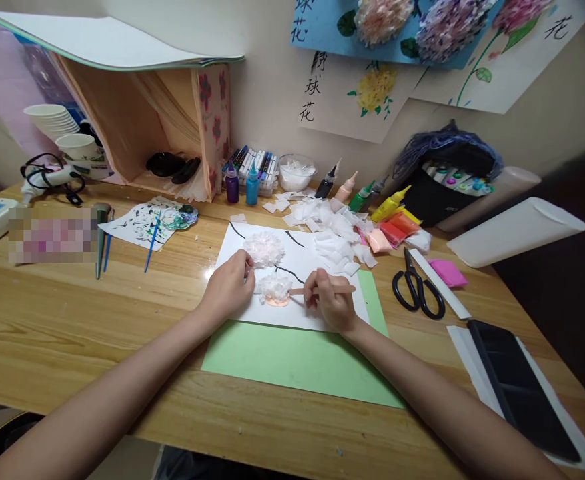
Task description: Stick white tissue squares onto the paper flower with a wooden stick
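A white sheet (292, 319) lies on a green sheet (302, 360) at the middle of the table. On it are dark curved lines and two fluffy white paper flowers, a fuller upper one (266, 249) and a lower one (275, 287) with a peach-coloured patch (277, 302) at its bottom edge. My right hand (329, 300) grips a flat wooden stick (345, 289), its tip at the lower flower's right edge. My left hand (229, 283) rests on the sheet's left side, fingers closed beside the flowers; what they hold, if anything, is hidden.
White paper squares (335, 247) are heaped behind the sheet, near paint bottles (359, 197) and clay packs (399, 229). Black scissors (417, 290) and a black case (522, 387) lie right. Brushes (153, 241) and a paint-marked paper (139, 223) lie left, before an open box (212, 133).
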`<action>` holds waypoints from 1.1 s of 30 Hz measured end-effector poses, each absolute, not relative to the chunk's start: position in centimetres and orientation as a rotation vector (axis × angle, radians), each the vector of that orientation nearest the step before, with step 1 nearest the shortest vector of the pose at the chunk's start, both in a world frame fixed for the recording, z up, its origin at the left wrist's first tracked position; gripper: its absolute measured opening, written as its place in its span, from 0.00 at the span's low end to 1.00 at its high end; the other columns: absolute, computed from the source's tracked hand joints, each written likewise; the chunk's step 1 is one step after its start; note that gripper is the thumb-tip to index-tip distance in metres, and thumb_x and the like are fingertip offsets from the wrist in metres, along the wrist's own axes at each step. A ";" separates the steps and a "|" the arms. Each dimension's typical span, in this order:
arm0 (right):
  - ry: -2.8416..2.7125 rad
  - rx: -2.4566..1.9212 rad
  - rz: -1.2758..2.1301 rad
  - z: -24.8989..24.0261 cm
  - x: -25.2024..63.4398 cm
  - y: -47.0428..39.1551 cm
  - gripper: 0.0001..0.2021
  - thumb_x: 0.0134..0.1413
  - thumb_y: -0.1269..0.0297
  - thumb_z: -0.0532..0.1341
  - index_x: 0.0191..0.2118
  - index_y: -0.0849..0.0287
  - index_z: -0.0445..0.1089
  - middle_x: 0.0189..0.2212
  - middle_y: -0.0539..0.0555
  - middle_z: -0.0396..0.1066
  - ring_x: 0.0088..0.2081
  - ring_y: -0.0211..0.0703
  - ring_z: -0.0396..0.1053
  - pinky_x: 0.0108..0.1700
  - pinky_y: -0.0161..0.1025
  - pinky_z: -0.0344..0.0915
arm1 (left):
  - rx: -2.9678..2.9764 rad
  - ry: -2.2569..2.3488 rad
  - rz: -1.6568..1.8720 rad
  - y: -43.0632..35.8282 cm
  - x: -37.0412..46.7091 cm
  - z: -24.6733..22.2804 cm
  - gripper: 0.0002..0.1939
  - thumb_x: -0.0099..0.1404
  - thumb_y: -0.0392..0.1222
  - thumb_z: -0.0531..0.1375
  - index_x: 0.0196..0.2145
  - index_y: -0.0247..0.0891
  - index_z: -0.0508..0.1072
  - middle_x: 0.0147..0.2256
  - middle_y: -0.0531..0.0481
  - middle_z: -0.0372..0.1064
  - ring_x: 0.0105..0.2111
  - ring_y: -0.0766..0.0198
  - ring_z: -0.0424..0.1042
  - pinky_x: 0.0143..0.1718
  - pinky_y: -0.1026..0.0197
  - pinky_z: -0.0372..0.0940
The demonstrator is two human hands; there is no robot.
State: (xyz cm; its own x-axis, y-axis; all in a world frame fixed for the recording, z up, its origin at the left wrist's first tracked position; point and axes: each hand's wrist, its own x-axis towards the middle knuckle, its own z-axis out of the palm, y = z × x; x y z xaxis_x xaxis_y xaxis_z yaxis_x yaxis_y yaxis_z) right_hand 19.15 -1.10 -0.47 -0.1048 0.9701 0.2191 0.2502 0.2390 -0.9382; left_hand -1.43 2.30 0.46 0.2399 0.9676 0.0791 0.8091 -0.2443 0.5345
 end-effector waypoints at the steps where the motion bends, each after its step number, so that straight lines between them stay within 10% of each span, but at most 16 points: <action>1: -1.490 -1.221 1.004 -0.2 18.9 -1.0 0.29 0.62 0.48 0.45 0.16 0.59 0.62 0.12 0.49 0.62 0.14 0.32 0.59 0.19 0.32 0.58 | 2.137 1.633 0.566 2.3 -1.4 0.5 0.03 0.62 0.37 0.49 0.35 0.40 0.59 0.32 0.49 0.67 0.31 0.60 0.67 0.30 0.60 0.56; 12: -1.195 -1.243 1.296 0.5 18.7 0.5 0.27 0.58 0.44 0.49 0.18 0.60 0.61 0.09 0.50 0.63 0.11 0.33 0.59 0.13 0.30 0.53 | 2.137 1.627 0.569 2.3 -1.6 0.4 0.04 0.62 0.37 0.49 0.36 0.41 0.60 0.31 0.50 0.66 0.31 0.60 0.67 0.30 0.59 0.57; 26: -2.240 -1.369 0.341 4.6 27.4 3.7 0.11 0.62 0.60 0.51 0.35 0.58 0.68 0.31 0.54 0.72 0.33 0.42 0.69 0.33 0.36 0.58 | 2.043 1.610 0.627 2.4 -2.0 0.6 0.03 0.62 0.39 0.49 0.35 0.41 0.60 0.29 0.52 0.65 0.30 0.61 0.66 0.31 0.60 0.58; 33: -2.261 -1.502 0.085 2.5 27.3 3.9 0.09 0.47 0.63 0.65 0.29 0.58 0.63 0.23 0.51 0.65 0.24 0.40 0.60 0.27 0.34 0.52 | 2.028 1.599 0.658 2.3 -2.0 0.7 0.03 0.61 0.39 0.49 0.35 0.41 0.60 0.29 0.52 0.65 0.29 0.61 0.66 0.31 0.60 0.58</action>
State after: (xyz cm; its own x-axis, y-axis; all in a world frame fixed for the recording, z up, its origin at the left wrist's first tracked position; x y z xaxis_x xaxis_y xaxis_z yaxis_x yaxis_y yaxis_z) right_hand 27.32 3.94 2.51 -0.3260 0.8928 0.3108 0.8668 0.4135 -0.2786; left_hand -2.03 2.34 0.73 0.2054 0.9754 0.0797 0.7489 -0.2090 0.6288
